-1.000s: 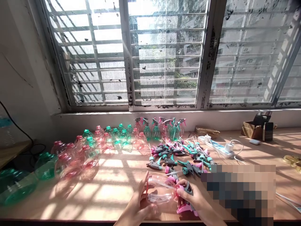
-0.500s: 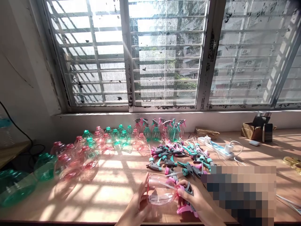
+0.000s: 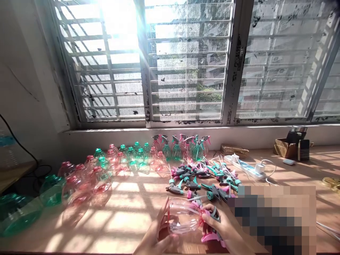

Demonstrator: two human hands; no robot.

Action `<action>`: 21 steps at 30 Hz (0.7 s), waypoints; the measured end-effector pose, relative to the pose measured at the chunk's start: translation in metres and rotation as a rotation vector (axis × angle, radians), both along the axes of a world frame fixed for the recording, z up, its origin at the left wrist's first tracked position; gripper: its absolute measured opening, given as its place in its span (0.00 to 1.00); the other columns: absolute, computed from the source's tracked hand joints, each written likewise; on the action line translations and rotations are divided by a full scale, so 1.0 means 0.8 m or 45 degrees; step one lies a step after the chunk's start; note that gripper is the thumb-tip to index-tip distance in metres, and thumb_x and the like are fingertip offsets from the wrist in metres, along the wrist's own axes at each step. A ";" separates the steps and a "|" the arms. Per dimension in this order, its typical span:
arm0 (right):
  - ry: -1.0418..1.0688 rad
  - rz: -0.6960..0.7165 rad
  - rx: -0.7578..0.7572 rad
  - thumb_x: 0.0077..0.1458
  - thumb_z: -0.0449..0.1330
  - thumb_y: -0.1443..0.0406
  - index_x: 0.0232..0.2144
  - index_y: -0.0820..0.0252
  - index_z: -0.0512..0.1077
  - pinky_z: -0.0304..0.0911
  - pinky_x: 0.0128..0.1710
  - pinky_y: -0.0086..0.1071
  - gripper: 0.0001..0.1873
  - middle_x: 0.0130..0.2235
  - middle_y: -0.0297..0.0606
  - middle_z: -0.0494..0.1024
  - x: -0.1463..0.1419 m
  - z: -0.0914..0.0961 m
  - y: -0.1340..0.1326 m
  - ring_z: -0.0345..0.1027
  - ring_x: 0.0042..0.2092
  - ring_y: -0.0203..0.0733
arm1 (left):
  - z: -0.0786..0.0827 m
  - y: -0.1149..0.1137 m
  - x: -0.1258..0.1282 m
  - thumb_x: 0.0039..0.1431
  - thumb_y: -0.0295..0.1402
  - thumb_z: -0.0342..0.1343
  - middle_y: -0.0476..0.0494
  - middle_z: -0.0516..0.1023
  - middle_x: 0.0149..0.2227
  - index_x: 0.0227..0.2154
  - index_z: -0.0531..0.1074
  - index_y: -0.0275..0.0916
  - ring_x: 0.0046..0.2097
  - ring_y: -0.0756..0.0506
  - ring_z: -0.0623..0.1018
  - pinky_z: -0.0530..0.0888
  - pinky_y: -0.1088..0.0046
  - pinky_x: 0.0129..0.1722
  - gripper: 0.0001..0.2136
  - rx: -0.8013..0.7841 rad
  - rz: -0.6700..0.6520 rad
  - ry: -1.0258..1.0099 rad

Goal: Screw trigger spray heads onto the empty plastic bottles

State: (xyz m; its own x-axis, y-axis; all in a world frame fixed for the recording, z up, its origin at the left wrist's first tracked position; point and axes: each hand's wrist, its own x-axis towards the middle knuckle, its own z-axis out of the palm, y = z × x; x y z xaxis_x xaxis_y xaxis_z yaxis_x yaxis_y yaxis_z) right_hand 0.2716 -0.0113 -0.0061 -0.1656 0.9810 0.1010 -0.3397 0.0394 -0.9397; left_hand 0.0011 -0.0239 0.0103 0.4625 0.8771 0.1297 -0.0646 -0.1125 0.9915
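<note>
A clear pink plastic bottle (image 3: 183,219) lies sideways just above the wooden table (image 3: 127,212), near its front edge. My left hand (image 3: 156,235) cups the bottle's base with curled fingers. My right hand (image 3: 221,226) grips a pink and grey trigger sprayer head (image 3: 211,226) seated at the bottle's neck.
Several loose sprayer heads (image 3: 202,179) lie in a heap behind my hands. Empty pink and green bottles (image 3: 101,170) crowd the left. Finished spray bottles (image 3: 183,147) stand under the window. A white power strip (image 3: 245,166) and a small box (image 3: 292,145) sit to the right.
The bottle has tipped a little lower and turned slightly between my hands. The view has shifted down a bit and sun glare now shows at the top of the window.
</note>
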 end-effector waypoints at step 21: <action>-0.078 0.026 0.086 0.48 0.73 0.47 0.38 0.59 0.70 0.73 0.26 0.32 0.27 0.26 0.36 0.82 0.000 -0.009 0.006 0.77 0.24 0.41 | -0.014 0.008 -0.006 0.59 0.44 0.66 0.45 0.50 0.74 0.71 0.43 0.59 0.74 0.31 0.46 0.53 0.52 0.70 0.45 0.072 -0.016 -0.020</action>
